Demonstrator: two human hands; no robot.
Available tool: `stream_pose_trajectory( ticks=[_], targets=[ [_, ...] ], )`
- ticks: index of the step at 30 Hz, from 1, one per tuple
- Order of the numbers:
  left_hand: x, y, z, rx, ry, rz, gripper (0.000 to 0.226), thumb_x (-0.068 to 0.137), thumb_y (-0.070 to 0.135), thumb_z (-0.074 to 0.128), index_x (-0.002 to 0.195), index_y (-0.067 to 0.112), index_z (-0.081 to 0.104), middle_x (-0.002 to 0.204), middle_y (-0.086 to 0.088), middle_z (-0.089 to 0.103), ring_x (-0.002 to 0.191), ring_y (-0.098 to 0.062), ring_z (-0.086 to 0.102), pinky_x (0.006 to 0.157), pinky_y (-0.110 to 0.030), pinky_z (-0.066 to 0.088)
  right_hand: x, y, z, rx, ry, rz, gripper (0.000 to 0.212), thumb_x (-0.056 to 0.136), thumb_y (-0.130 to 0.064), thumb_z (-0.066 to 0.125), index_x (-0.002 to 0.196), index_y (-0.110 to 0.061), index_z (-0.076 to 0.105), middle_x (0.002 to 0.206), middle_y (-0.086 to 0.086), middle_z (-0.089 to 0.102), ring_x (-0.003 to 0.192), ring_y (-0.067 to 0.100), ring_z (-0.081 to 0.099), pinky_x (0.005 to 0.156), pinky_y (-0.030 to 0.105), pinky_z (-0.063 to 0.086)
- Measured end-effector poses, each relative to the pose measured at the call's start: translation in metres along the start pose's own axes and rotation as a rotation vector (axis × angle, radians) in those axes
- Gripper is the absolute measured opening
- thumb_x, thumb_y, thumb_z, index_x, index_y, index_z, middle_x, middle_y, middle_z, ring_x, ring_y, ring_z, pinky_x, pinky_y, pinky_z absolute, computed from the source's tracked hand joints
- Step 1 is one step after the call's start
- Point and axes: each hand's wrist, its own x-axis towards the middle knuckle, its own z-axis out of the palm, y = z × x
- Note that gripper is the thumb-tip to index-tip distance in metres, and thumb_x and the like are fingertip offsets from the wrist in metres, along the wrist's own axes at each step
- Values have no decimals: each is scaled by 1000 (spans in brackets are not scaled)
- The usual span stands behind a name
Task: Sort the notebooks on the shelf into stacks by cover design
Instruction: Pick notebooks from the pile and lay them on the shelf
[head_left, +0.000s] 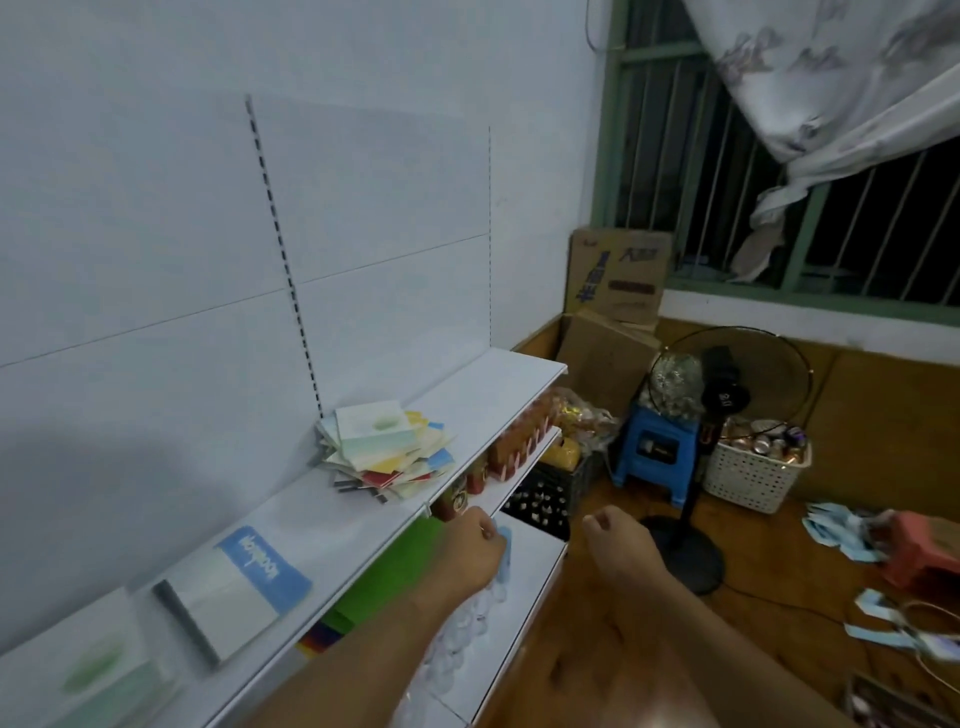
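Left hand: the left hand (475, 545) is seen in front of the shelf edge, fingers loosely curled, nothing gripped; something pale blue shows just past the knuckles, but it appears to lie on the lower shelf, not in the hand.
Right hand: the right hand (613, 535) is held apart from the shelf, over the wooden floor (597, 649), fingers loosely curled and holding nothing.
Nearest sorted stack: a white notebook with a blue band (236, 587) is laid on the top shelf (498, 395), to the left of the left hand.
Second sorted stack: a white and green notebook (98, 665) is laid further left, at the picture's edge, blurred.
Unsorted pile: a loose, fanned pile of notebooks (387, 452) is found further along the same shelf, against the back panel, with green, yellow, red and blue covers visible.
Step in hand: sorting is judged to be at an early stage, with two designs set out and most notebooks left in the pile; both hands are free between picks.
Next move: a reach to the pile is called for, one notebook to be lifted off the top, its cover read, and a matching stack chosen or a new one begun.
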Motion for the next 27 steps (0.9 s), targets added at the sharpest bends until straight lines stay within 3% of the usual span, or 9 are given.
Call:
stream_pose_trajectory(
  ticks=[5,9,11,15,17,19,23,27],
  targets=[
    [73,14,14,2,15,11,11,88,22,54,96,18,60,100,-1,64,90,-16,57,76,-23,42,63,-5,-6,-5,0,14,16,95,-29,46,94,-18,58,89,3,61,82,18,60,80,37,54],
    [133,31,23,-34,15,-4,12,87,25,54,95,19,61,101,0,66,95,-20,60,87,-32,50,120,-15,-14,-33,7,18,16,96,-27,47,93,-15,57,82,-3,58,72,9,55,61,22,45],
    [160,38,25,-46,21,10,8,87,25,54,90,20,59,95,2,65,89,-18,59,83,-32,50,151,-25,-19,-50,28,5,14,95,-25,48,90,-15,56,78,-5,56,65,4,48,57,20,38],
    [199,44,19,-62,55,3,5,88,21,53,83,21,55,88,1,63,83,-18,58,71,-25,44,194,-44,-13,-68,-51,-23,15,98,-27,44,94,-17,55,87,1,59,70,11,54,52,21,39],
    [215,39,14,-123,89,-50,5,85,21,53,81,21,55,88,-1,66,86,-23,64,71,-31,50,211,-51,-1,-81,-89,-61,15,99,-26,43,96,-16,54,83,1,58,67,11,53,51,20,38],
    [229,31,7,-173,126,-103,1,81,22,54,80,22,56,89,-4,70,89,-25,66,75,-36,53,230,-63,14,-103,-137,-109,20,99,-24,43,92,-10,54,77,4,56,64,15,51,53,24,39],
    [252,6,-18,-95,208,-164,4,86,23,54,89,23,54,100,-5,67,90,-24,63,81,-31,50,272,-94,55,-129,-236,-200,24,98,-29,43,93,-10,58,83,7,62,72,19,57,65,33,45],
    [268,-33,-51,-39,355,-313,23,88,24,52,109,17,56,110,-8,65,99,-27,61,85,-33,50,300,-129,109,-101,-379,-276,23,94,-28,46,97,-10,60,91,8,66,80,24,61,74,36,52]
  ],
)
